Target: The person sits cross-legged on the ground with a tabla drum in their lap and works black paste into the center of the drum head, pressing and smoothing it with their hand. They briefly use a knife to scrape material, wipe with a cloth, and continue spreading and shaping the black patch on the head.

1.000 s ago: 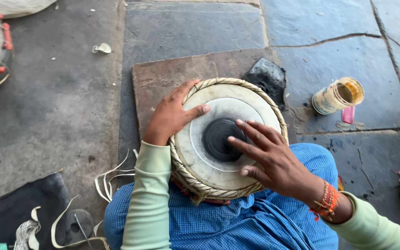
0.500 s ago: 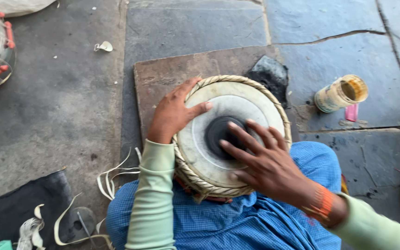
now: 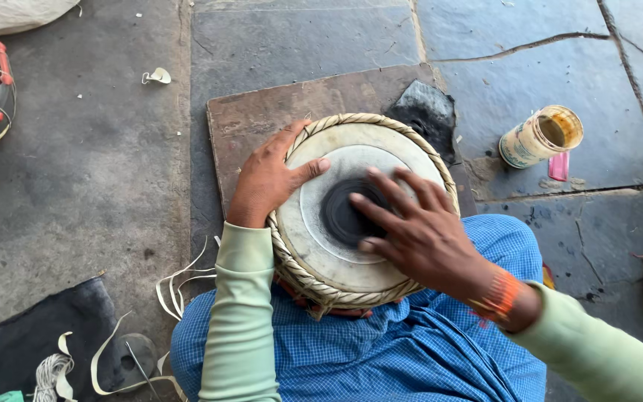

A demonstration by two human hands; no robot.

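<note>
Both your hands rest on the round drum with its pale skin head and braided rim (image 3: 314, 223), upright in your lap against the near edge of the brown wooden board (image 3: 262, 112).

Your left hand (image 3: 269, 179) cups the rim's left side, thumb laid flat on the skin, gripping nothing else. Your right hand (image 3: 411, 231) lies open, fingers spread over the black centre patch (image 3: 340, 216), so it is the nearer hand. Beyond the board's right edge a cream cylindrical tin with a yellow-stained mouth (image 3: 537, 138) lies on its side, a small pink tag (image 3: 560, 166) just beside it.
</note>
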